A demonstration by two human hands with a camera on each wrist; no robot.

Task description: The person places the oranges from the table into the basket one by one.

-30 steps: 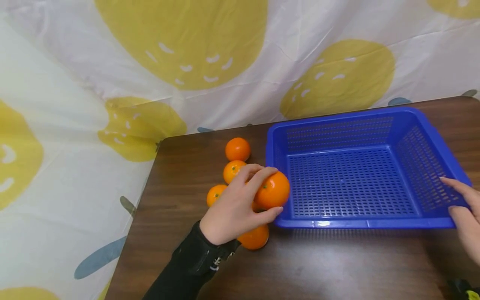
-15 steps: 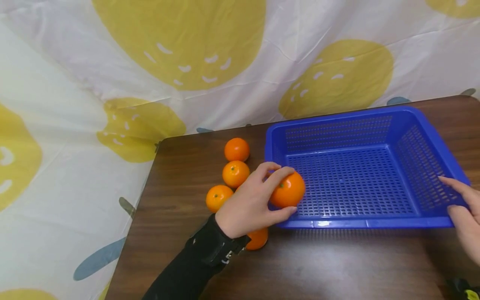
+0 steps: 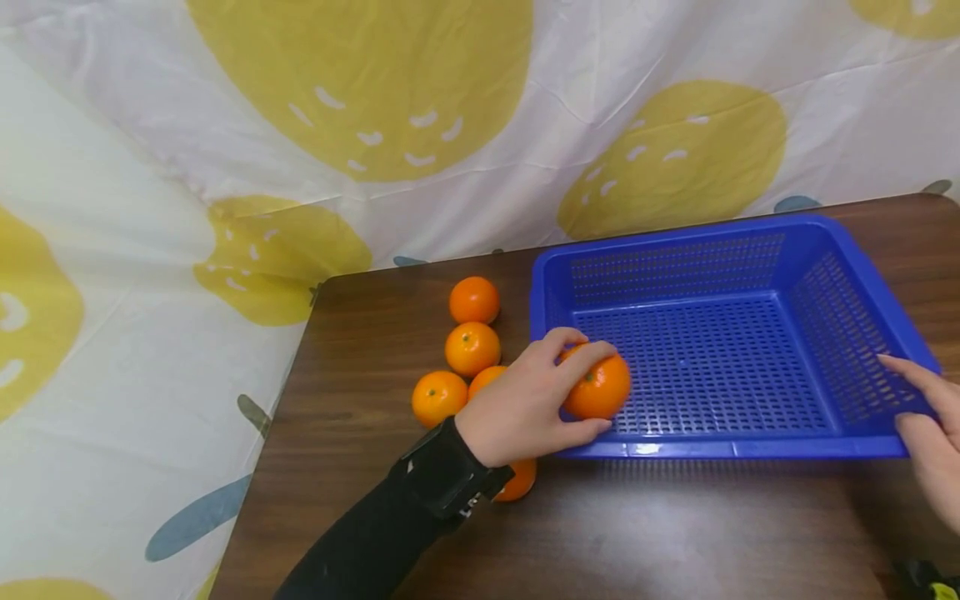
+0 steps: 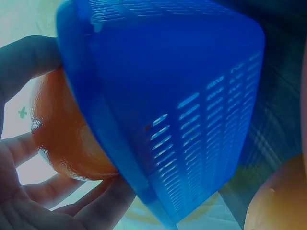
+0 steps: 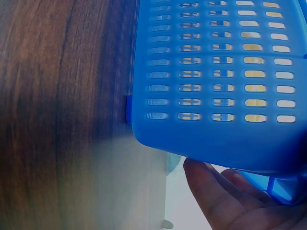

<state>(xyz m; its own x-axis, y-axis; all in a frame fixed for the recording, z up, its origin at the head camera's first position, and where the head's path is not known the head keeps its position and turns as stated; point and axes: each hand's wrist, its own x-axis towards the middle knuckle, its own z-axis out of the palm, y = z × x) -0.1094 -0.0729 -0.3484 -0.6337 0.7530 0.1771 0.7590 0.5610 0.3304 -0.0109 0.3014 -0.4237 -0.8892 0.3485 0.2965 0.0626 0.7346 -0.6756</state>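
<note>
My left hand (image 3: pixel 525 404) grips a shiny orange (image 3: pixel 602 388), fingers over its top and thumb along its near side. Both are above the left end of a blue plastic basket (image 3: pixel 735 448) with slotted walls. In the left wrist view the held orange (image 4: pixel 72 134) is partly hidden behind the basket's rim (image 4: pixel 103 120). At the basket's right front corner, my right hand (image 3: pixel 933 433) holds the rim. The right wrist view shows its fingers (image 5: pixel 206 187) against the rim, below the slotted wall (image 5: pixel 201 132).
Left of the basket, several oranges (image 3: pixel 472 348) lie on the brown wooden table (image 3: pixel 360 367). One orange (image 3: pixel 519 482) is partly covered by my left wrist. A white cloth (image 3: pixel 450 208) with yellow fruit prints hangs behind and to the left of the table.
My left hand has carried the orange to the right, from beside the basket's left rim to above its inside. My right hand and the basket have stayed in place.
</note>
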